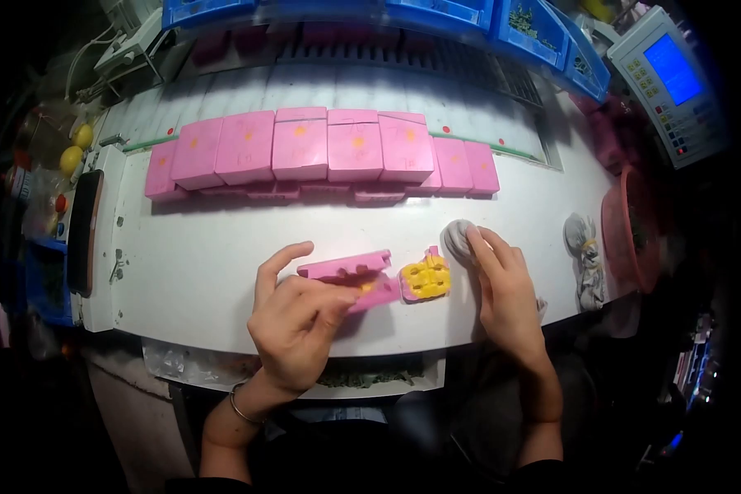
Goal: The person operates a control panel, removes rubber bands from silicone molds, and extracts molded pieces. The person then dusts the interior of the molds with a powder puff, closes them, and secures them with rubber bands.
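Observation:
My left hand (296, 321) is closed around a parted pink rubber mold (346, 265), its two halves spread at an angle with cavities along the inner faces. Part of the mold is hidden behind my fingers. Just right of it, on the white tabletop (198, 272), lies a yellow and pink mold insert (425, 278) with slots in its top. My right hand (504, 284) grips a grey cloth pouch (459, 240) beside the insert, fingertips on its right side.
A row of pink mold blocks (300, 146) with orange stars stands across the back. Blue bins (539, 33) hang above. A tied grey cloth bundle (586, 259) and a red bowl (626, 230) sit right, below a control panel (671, 82). A dark phone-like slab (85, 233) is left.

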Motion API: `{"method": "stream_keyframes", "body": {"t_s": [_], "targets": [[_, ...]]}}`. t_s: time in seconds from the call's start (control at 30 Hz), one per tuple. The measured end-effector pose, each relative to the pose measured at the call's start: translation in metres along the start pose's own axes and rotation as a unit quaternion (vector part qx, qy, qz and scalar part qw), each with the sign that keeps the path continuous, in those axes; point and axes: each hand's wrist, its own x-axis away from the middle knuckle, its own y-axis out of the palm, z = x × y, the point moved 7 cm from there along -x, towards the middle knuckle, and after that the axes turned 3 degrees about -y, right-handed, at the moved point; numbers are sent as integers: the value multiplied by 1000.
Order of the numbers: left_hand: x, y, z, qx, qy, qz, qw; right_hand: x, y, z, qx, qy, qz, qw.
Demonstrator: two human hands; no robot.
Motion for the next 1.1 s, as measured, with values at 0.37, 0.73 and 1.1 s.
{"method": "stream_keyframes", "body": {"t_s": [0.37, 0.73, 1.1], "targets": [[7, 23, -20, 129, -115, -132, 976, 17, 1, -41, 136, -167, 74, 974], [16, 26, -11, 48, -62, -162, 984, 19, 7, -35, 107, -129, 62, 984], [17, 27, -9, 76, -62, -147, 984, 33, 5, -41, 107, -150, 49, 982]]}}
